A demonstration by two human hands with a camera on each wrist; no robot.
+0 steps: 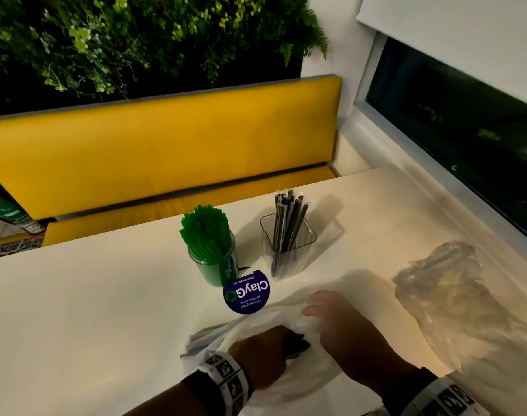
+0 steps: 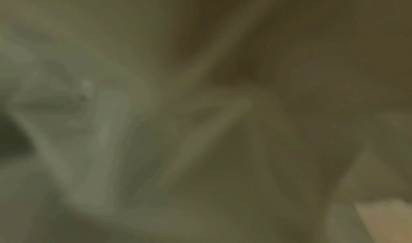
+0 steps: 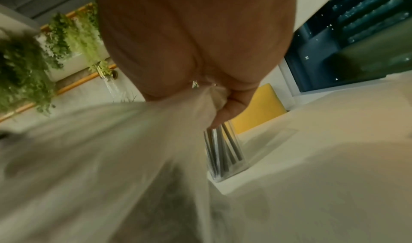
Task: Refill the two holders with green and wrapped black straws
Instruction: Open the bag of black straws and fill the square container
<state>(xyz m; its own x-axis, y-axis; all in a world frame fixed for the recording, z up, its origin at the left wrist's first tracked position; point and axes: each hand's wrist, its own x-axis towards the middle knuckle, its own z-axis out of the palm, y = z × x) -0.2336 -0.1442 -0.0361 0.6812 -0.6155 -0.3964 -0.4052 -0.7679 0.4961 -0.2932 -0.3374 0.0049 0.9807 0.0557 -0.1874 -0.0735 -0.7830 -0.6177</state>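
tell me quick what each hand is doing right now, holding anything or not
Left hand: reaching into the plastic bag, fingers curled round dark wrapped black straws.
Right hand: pinching the plastic bag's bunched edge, holding it up.

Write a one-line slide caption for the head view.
Both hands, left hand and right hand, work a clear plastic bag of black straws before two stocked holders.

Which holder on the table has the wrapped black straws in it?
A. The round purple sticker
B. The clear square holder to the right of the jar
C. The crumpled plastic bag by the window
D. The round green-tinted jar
B: in the head view the wrapped black straws stand in the clear square holder, while the round jar beside it holds green straws.
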